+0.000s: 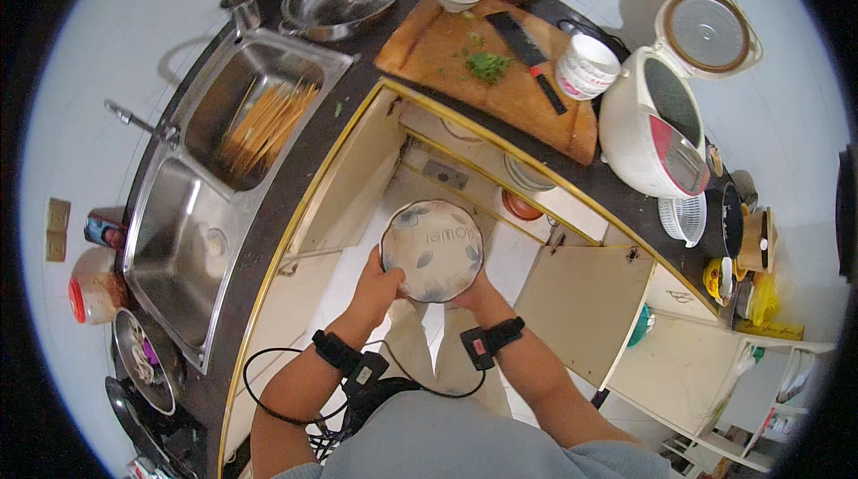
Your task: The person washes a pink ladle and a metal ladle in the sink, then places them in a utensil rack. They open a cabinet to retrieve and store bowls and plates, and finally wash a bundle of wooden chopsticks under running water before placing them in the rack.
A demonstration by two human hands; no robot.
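A patterned ceramic plate [432, 251] with a scalloped rim, leaf motifs and lettering is held between both hands, in front of the body and below the counter's edge. My left hand [380, 284] grips its lower left rim, thumb over the edge. My right hand [477, 291] holds its lower right rim, with most of the fingers hidden beneath. Beyond the plate stands an open lower cabinet [469, 174] with more dishes inside.
A wooden cutting board [429, 43] on the counter bears a cleaver [519, 43] and chopped greens [487, 67]. An open rice cooker [633, 117] stands right; chopsticks [268, 137] lie in the sink [167, 211]. An opened cabinet door [583, 305] is right of the legs.
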